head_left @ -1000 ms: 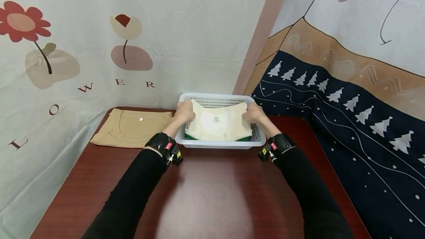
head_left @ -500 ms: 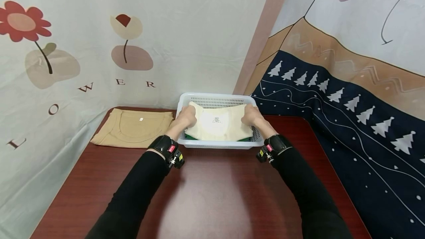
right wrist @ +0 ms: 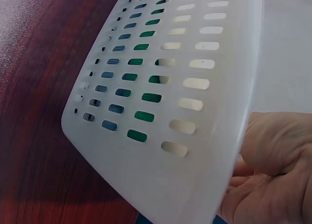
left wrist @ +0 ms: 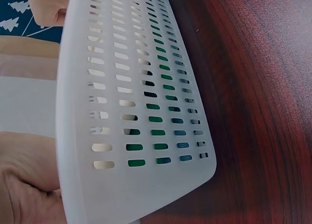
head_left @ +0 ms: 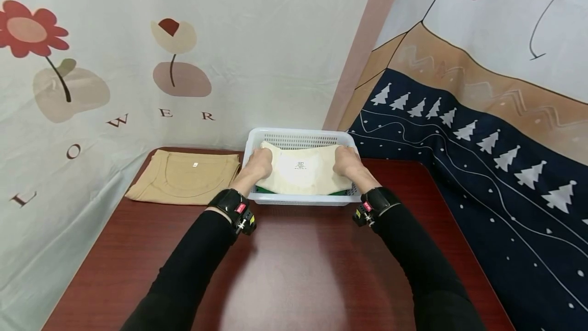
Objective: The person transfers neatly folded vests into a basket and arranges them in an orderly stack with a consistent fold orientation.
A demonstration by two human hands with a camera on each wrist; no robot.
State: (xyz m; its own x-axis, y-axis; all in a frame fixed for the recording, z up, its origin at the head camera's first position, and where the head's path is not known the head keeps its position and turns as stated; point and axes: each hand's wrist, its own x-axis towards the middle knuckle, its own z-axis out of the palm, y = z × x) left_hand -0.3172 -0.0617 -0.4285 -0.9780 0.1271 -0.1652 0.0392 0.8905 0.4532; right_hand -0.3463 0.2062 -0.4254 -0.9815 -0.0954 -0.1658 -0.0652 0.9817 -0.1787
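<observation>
A cream folded T-shirt (head_left: 300, 170) with a small printed label lies inside a white slotted plastic basket (head_left: 305, 199). My left hand (head_left: 259, 162) pinches the shirt's left edge with curled fingers. At the opposite edge, my right hand (head_left: 347, 162) grips the fabric the same way. Both hands are inside the basket's side walls. Under the cream shirt a green cloth (head_left: 340, 193) peeks out, and the wrist views show green and blue cloth (right wrist: 109, 125) through the slots. In those views the basket wall hides my fingertips.
A tan folded T-shirt (head_left: 197, 178) lies on the dark red wooden table (head_left: 294, 269), left of the basket. Behind the table hangs a pale printed curtain (head_left: 275, 55). A navy tree-patterned cloth (head_left: 459, 178) hangs along the right side.
Both hands have shifted inward from the basket's sides and slightly toward me, still holding the cream T-shirt's edges. The basket and the tan T-shirt have stayed in place.
</observation>
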